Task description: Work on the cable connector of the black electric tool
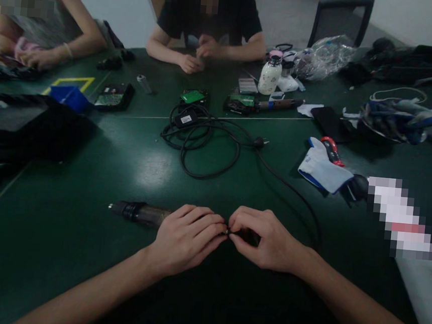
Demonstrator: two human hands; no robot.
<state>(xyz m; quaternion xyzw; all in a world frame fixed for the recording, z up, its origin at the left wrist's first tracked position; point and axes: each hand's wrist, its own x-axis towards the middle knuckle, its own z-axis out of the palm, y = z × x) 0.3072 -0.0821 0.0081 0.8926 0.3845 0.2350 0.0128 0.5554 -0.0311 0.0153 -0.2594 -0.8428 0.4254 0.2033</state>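
Observation:
My left hand (190, 238) is wrapped over the rear of an electric screwdriver (139, 213), a dark brown cylinder with a black collar and a silver tip pointing left. Close beside it, my right hand (266, 237) pinches thumb and forefinger at the tool's back end. A small dark piece with a glint of metal (226, 231) shows between the two hands; what it is I cannot make out. A black cable (298, 178) runs from a loose coil down behind my right forearm, where its end is hidden.
Beyond the coil lie opened devices with green circuit boards (193, 97) and another electric screwdriver (281, 104). To the right are a white-blue glove (323, 166), a red-black handle (332, 151) and a phone (331, 122). A black bag-like object (26, 125) sits left. Two people sit opposite.

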